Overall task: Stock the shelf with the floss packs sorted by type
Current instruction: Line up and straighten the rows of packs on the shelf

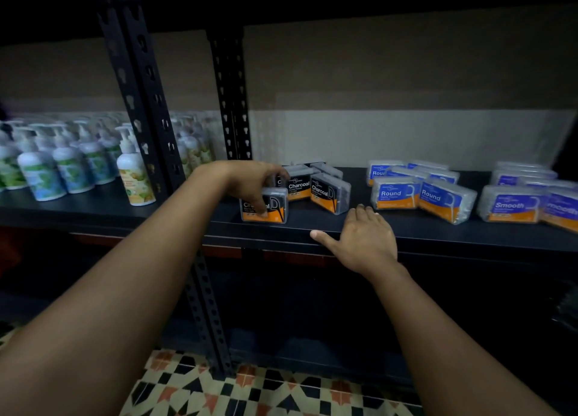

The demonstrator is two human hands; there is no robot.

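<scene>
The left hand (250,181) grips a clear, black-and-orange Charcoal pack (264,205) upright at the dark shelf's (312,225) front edge, more Charcoal packs (316,184) at its 2 o'clock, while the right hand (362,237) rests flat, fingers relaxed, above a patterned tile floor (250,390).

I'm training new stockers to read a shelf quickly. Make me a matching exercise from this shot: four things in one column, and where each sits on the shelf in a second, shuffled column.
Column 1
1. Charcoal packs
2. Round packs
3. Smooth packs
4. pump bottles

Column 2
A. far right of the shelf
B. left of the black uprights
C. in the middle group of floss
D. under the left hand

Pairs: 1-D, 2-C, 3-A, 4-B
</scene>
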